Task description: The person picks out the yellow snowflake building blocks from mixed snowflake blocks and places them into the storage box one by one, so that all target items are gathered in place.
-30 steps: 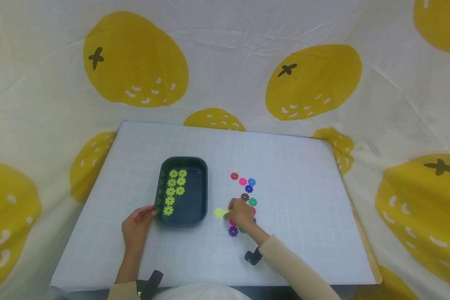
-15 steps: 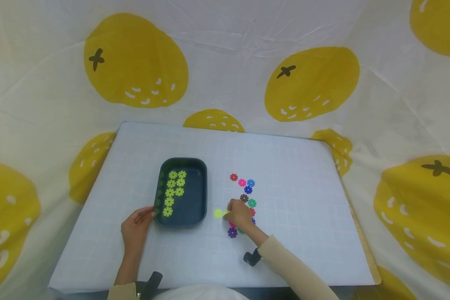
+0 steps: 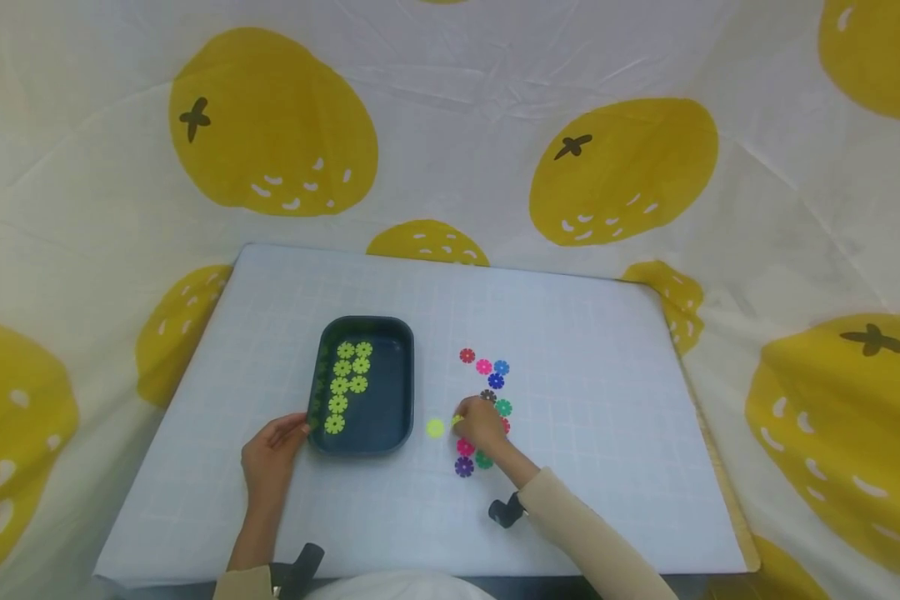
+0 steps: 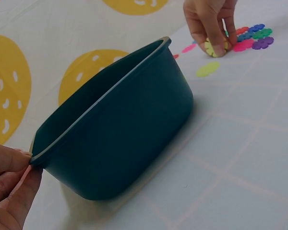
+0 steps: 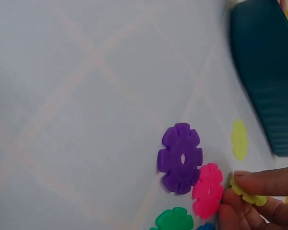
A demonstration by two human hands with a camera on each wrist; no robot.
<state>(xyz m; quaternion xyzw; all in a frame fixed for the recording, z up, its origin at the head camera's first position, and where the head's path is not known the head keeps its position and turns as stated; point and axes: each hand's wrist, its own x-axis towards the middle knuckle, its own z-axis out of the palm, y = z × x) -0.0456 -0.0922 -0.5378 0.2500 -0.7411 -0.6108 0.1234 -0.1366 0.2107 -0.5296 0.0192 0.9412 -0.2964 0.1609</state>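
Observation:
My left hand (image 3: 270,450) pinches the near-left rim of a dark teal plastic basin (image 3: 387,400), thumb above and fingers below in the left wrist view. Inside it, several yellow-green flower-shaped discs (image 3: 338,404) lie in two columns along the left side. To the right of the basin, my right hand (image 3: 484,427) pinches another yellow-green flower-shaped disc (image 5: 249,195) between thumb and fingers, tilted in the right wrist view. A further yellow-green disc (image 3: 435,428) lies flat on the cloth between that hand and the basin.
Around the right hand lie several coloured discs, among them a purple disc (image 5: 180,159), a pink disc (image 5: 209,190) and a green disc (image 5: 174,219). A red disc (image 3: 467,356) lies farther back. White cloth (image 3: 600,400) covers the table; a fruit-print curtain (image 3: 450,125) hangs behind.
My right hand has drawn slightly right, away from the loose yellow-green disc, with the pinched disc now apart from it. The left hand keeps its hold on the basin rim.

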